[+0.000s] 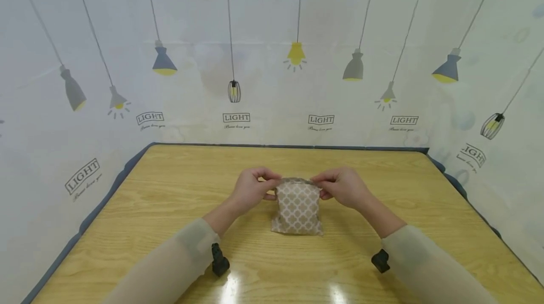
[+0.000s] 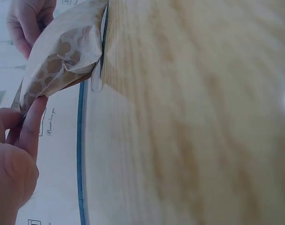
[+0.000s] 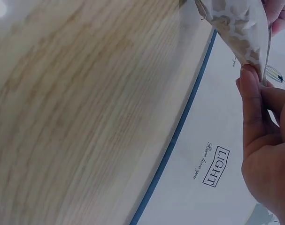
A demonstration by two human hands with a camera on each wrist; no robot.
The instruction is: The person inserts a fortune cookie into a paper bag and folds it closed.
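A small beige pouch (image 1: 298, 207) with a white lattice pattern stands on the wooden table, its top edge uppermost. At its upper left corner my left hand (image 1: 254, 187) pinches the edge between thumb and fingers. My right hand (image 1: 343, 187) pinches the opposite upper corner the same way. In the left wrist view the pouch (image 2: 72, 51) looks bulged and creased near its lower corner. The right wrist view shows the right fingertips on the side of the pouch (image 3: 238, 28). Whatever is inside the pouch is hidden.
The table (image 1: 170, 209) has a glossy wood-grain top with a dark blue edge strip (image 1: 263, 146) at the back. Light curtains (image 1: 272, 21) printed with hanging lamps enclose it on the back and both sides. Small black devices (image 1: 220, 260) sit at both cuffs.
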